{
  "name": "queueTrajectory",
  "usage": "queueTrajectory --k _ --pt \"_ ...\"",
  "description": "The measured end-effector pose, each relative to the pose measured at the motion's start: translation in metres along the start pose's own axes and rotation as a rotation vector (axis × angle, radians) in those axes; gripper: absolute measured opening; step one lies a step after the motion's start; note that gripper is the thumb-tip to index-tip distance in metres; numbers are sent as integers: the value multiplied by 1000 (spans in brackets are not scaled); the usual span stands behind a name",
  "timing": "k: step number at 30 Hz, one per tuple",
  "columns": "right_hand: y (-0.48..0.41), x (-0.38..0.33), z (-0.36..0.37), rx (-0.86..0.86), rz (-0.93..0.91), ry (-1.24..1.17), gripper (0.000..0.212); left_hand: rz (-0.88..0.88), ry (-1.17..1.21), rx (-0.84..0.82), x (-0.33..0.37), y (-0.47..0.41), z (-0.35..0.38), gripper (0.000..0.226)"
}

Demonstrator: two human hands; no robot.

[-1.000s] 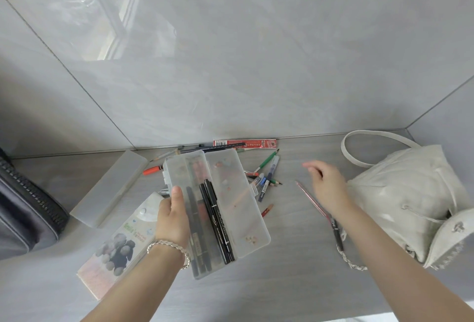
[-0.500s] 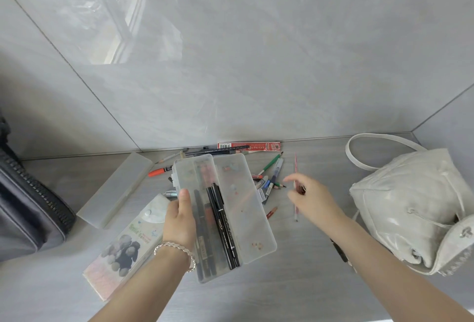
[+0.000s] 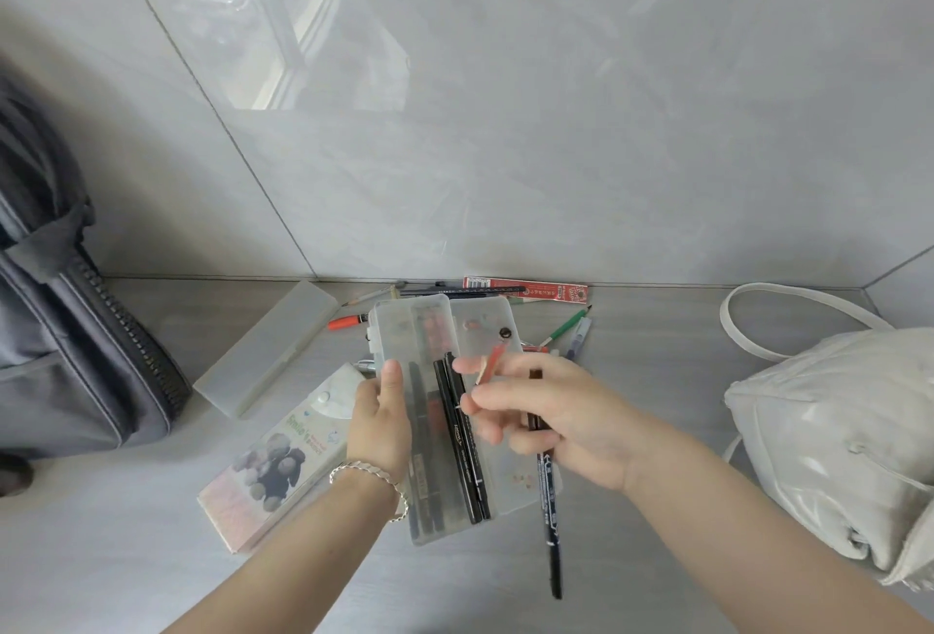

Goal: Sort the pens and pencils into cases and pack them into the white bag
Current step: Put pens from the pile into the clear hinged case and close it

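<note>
My left hand (image 3: pixel 380 423) grips the left edge of an open translucent pencil case (image 3: pixel 404 330) that holds several black pens (image 3: pixel 462 436). Over the case's open lid, my right hand (image 3: pixel 546 413) pinches a thin red pencil (image 3: pixel 491 361) in its fingertips, and a long black pen (image 3: pixel 551 522) runs down under its palm. Loose pens and pencils (image 3: pixel 566 330) lie on the table behind the case. At the right edge sits the white bag (image 3: pixel 839 431), its strap looped behind it.
A closed translucent case (image 3: pixel 268 345) lies to the left, and a printed pouch (image 3: pixel 283 456) sits under my left wrist. A dark grey zipped bag (image 3: pixel 65 345) stands at the far left. A red packet (image 3: pixel 530 288) lies against the tiled wall.
My right hand has moved left from near the white bag to above the open case, carrying the red pencil and the black pen. My left hand still holds the case.
</note>
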State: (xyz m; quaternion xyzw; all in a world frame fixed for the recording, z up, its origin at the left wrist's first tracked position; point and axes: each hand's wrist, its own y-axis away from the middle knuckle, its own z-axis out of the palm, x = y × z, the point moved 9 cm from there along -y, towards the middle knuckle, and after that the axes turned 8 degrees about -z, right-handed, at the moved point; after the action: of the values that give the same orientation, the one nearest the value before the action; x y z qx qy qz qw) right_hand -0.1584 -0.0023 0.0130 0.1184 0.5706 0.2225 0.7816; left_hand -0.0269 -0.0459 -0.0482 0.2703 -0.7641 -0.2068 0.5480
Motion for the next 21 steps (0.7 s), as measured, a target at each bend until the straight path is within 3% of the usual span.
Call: queueTrajectory --k 1,3,6,11,15,18,21 --pt "-2 -2 0 19 -1 130 2 0 7 6 -1 -1 -2 42" --pt "-7 -5 -8 80 -22 338 24 0 8 8 0 -2 -2 44" --pt "-17 -8 -7 127 -97 504 35 9 -6 18 3 -2 -3 37" --pt "-25 18 4 127 -80 937 36 18 4 0 7 2 -1 30" --pt "-22 25 13 179 -152 1270 20 3 50 -1 5 0 -3 30" --pt "-15 18 17 204 -228 1238 44 -4 65 10 1 -7 -7 31" --pt "-14 -15 10 358 -405 793 33 -13 64 -46 -3 -12 -4 34"
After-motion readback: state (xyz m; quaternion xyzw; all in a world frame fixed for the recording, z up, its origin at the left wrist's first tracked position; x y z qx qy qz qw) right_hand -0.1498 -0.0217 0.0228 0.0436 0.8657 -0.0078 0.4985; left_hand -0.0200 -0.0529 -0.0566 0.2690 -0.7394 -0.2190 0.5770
